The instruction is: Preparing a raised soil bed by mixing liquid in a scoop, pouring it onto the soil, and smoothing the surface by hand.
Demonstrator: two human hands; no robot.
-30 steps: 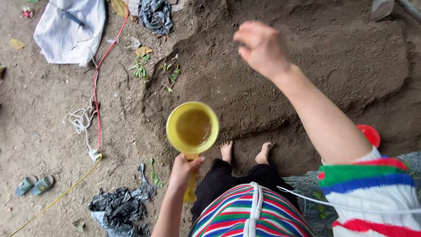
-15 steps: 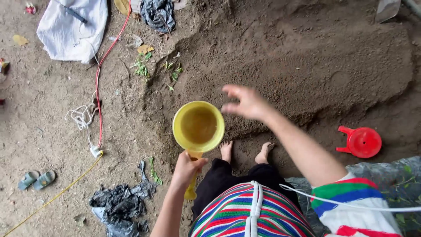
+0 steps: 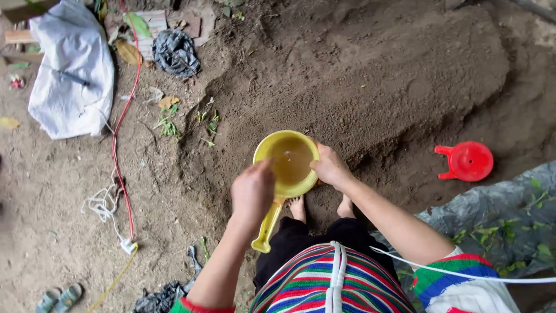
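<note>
Head view, looking straight down. Nearest the camera: a striped knitted top (image 3: 333,284) and two bare feet (image 3: 322,207) planted at the foot of a mound of dark soil (image 3: 370,75).

Just above the feet, a yellow long-handled scoop (image 3: 288,163) is held level, its bowl holding murky brownish liquid and its handle pointing back toward the body. The right hand (image 3: 330,167) is closed on the bowl's right rim, thumb over the edge. The left hand (image 3: 252,191) hovers over the near left rim with fingers curled downward; it is blurred, and whether it grips the rim or handle or only rests there cannot be told.

Step in hand, as judged: steadying the filled scoop with both hands above the base of the mound. Any further movement calls for keeping the bowl level (the liquid sits fairly high).

Mid-distance, right: a red plastic stool (image 3: 468,160) lies tipped on the soil, well apart from the scoop; below it, a grey plastic sheet (image 3: 509,214) strewn with green leaves. Left: a red cable (image 3: 119,133) runs down the packed ground to a tangle of white cord (image 3: 104,203).

Farthest, upper left: a white sack (image 3: 69,75) and a crumpled dark bag (image 3: 174,51).
</note>
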